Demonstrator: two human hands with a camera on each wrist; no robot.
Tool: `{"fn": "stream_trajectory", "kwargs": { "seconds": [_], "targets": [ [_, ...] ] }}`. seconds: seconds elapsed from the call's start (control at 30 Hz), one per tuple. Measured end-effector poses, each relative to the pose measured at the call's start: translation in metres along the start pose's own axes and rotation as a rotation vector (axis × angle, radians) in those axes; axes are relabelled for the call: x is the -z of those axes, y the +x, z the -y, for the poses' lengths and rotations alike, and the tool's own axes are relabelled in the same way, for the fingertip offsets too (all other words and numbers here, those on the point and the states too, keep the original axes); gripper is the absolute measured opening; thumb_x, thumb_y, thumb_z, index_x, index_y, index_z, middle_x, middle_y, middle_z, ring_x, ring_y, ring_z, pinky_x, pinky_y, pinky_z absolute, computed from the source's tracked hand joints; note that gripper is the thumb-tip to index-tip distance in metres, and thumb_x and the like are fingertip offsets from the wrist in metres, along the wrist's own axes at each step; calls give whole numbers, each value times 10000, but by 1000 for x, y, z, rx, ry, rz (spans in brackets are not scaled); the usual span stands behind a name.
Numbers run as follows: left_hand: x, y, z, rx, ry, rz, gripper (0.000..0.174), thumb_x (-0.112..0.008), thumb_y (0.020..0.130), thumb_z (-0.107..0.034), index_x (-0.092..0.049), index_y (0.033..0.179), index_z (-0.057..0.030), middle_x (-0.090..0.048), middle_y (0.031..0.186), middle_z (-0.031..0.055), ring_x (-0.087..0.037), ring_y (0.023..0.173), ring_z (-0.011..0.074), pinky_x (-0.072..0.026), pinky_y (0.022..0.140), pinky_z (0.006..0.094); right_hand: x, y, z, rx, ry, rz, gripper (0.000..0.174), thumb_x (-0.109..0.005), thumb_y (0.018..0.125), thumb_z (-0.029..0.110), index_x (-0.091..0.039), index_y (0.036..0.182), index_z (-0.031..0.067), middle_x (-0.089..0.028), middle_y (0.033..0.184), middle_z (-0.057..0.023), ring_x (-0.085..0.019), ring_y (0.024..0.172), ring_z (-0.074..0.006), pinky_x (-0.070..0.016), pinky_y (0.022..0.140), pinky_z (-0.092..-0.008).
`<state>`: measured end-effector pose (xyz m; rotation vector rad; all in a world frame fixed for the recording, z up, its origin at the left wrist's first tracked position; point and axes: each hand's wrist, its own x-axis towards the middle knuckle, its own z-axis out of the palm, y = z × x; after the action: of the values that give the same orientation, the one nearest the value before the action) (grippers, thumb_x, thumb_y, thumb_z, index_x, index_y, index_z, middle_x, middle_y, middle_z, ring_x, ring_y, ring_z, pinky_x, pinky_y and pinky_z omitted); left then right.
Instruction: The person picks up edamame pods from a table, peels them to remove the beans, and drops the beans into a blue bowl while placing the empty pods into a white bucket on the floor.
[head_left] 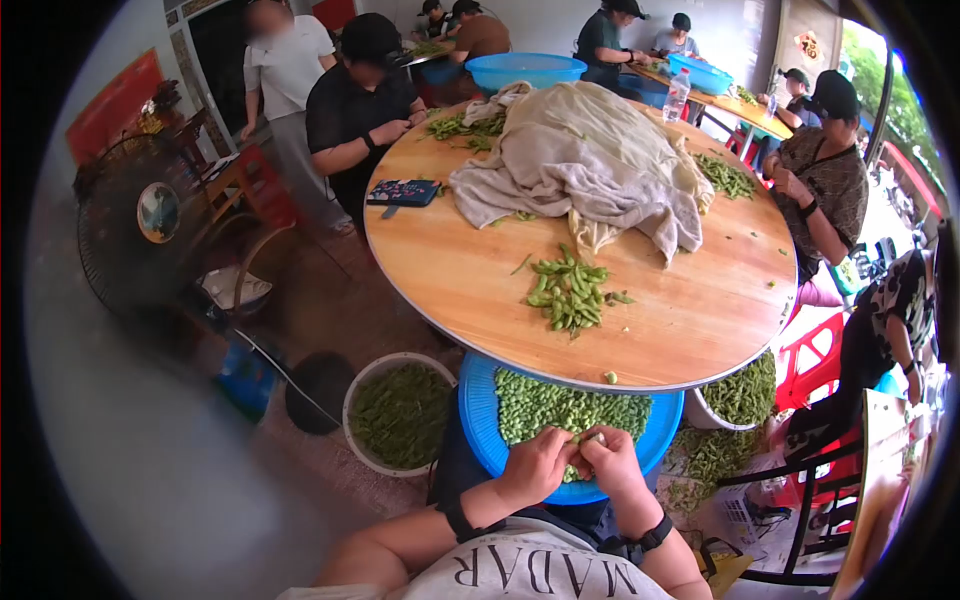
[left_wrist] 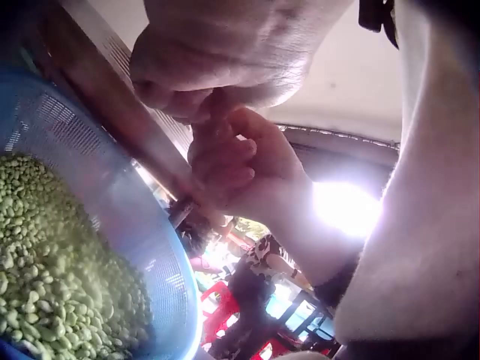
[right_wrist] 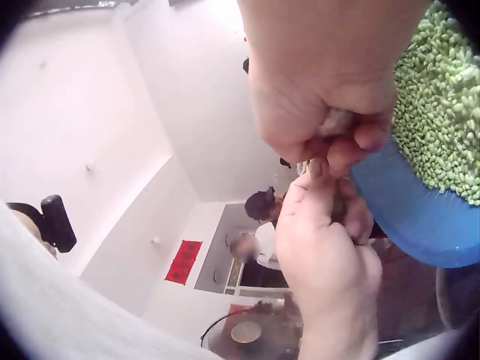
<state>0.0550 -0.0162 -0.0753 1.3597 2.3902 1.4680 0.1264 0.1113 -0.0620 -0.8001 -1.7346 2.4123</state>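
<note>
Both hands meet over a blue basket (head_left: 475, 425) of shelled green beans (head_left: 520, 405). The left hand (head_left: 535, 467) and the right hand (head_left: 612, 465) pinch a small green pod (head_left: 574, 440) between them, fingertips almost touching. In the right wrist view the right hand (right_wrist: 330, 97) has curled fingers, and the left hand (right_wrist: 326, 240) reaches up to it from below; a bit of the pod shows between the fingertips. The left wrist view has the left hand (left_wrist: 217, 52) above the right hand (left_wrist: 251, 165), with the beans (left_wrist: 60, 277) at the left.
A round wooden table (head_left: 440, 290) stands ahead, with a pile of pods (head_left: 568, 292), a draped cloth (head_left: 600, 150) and a dark patterned pouch (head_left: 404, 192). Tubs of pods stand left (head_left: 400, 415) and right (head_left: 740, 395) of the basket. Several people sit around tables.
</note>
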Motion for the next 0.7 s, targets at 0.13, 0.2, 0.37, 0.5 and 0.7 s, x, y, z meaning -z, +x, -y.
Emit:
{"fn": "stream_trajectory", "kwargs": {
  "seconds": [0.13,0.2,0.37,0.5,0.7],
  "targets": [
    [-4,0,12,161,-124,-25,89,-517,858,-98,-526,905,-23,-559,751,123,-576,669,270,-447,566,344,-8,4,7,48,-83,0,100,-494,762,45,-537,691,-9,-539,564,-42,-477,467,-86,-369,409,-237],
    [-14,-2,20,234,-320,-55,110,-492,886,-135,-518,874,-29,-552,693,89,-552,598,212,-436,529,328,-8,3,4,105,-172,-9,131,-492,774,70,-539,680,-8,-538,560,-45,-475,459,-93,-367,410,-237],
    [31,25,1,697,-961,123,106,-505,891,-122,-553,839,-43,-539,673,-5,-463,522,43,-339,446,173,-12,8,2,156,91,72,133,-521,797,88,-575,722,-9,-558,597,-32,-472,500,-71,-373,439,-222],
    [34,24,7,572,-644,63,84,-527,864,-79,-571,845,-10,-555,637,18,-475,502,51,-357,437,189,-8,11,11,147,-41,101,136,-585,809,117,-593,804,-18,-557,619,-16,-445,508,-65,-365,455,-211],
    [33,20,-1,548,-368,104,62,-546,832,-44,-578,841,8,-582,617,79,-533,531,101,-424,481,273,-12,12,21,361,-538,13,220,-708,717,164,-610,830,3,-512,593,-80,-488,541,-104,-423,507,-260]
  ]
}}
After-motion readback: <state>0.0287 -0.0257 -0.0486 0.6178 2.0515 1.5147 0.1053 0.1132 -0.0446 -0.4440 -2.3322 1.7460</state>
